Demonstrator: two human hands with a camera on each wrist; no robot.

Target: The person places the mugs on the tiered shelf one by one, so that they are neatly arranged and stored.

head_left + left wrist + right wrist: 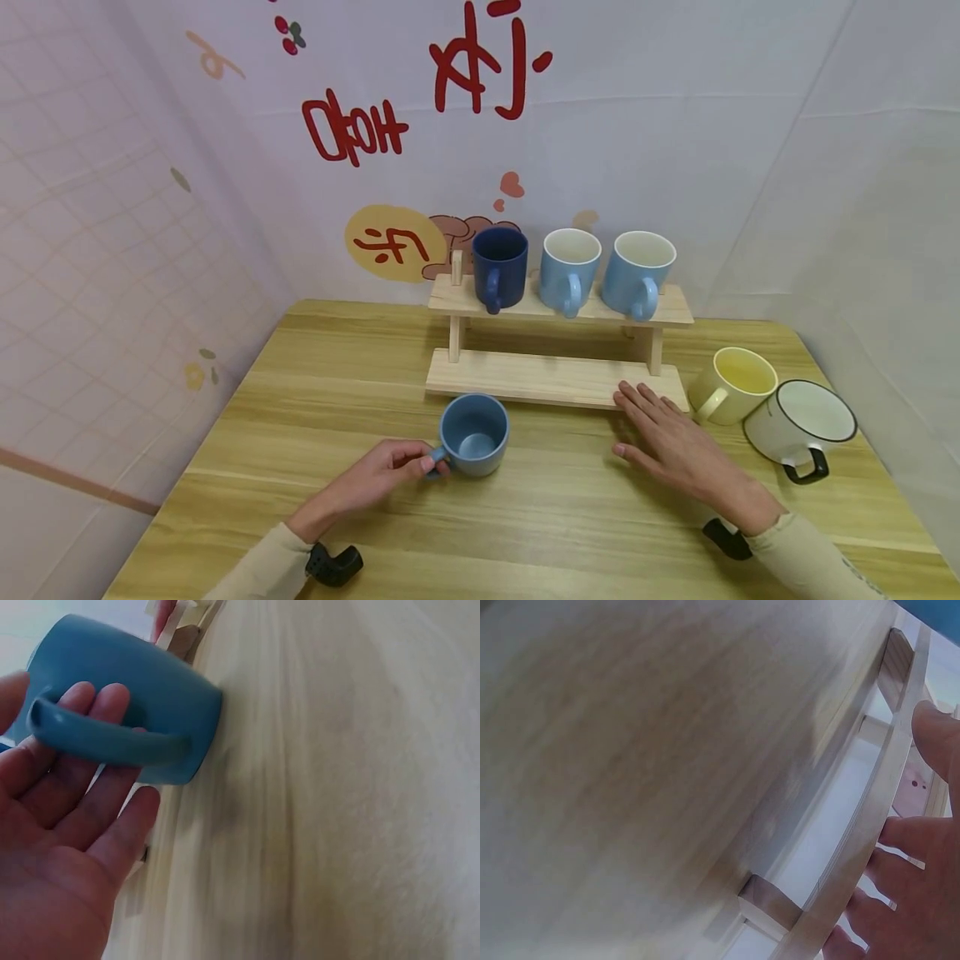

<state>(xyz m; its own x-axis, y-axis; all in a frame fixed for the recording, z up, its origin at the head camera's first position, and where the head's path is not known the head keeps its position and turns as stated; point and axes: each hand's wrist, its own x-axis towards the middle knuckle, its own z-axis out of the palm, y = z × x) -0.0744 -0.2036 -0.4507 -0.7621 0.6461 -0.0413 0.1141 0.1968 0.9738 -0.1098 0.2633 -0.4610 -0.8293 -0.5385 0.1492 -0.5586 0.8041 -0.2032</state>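
Observation:
A grey-blue mug [474, 437] is upright at the table's middle, in front of a two-tier wooden rack [525, 379]. My left hand [386, 479] holds it by the handle; in the left wrist view the fingers pass through the handle [112, 741] and the thumb is at its upper end. Flat and palm down, my right hand [675, 446] rests its fingertips at the right front of the rack's lower shelf. Seen from the right wrist, those fingers [900, 874] lie along the shelf's edge [855, 859], holding nothing.
Along the top shelf stand a dark blue mug [501, 267] and two light blue mugs [568, 271]. Right of the rack are a yellow mug [731, 387] and a white mug [798, 425] with a black handle. Fabric walls [637, 150] border the wooden table [337, 375].

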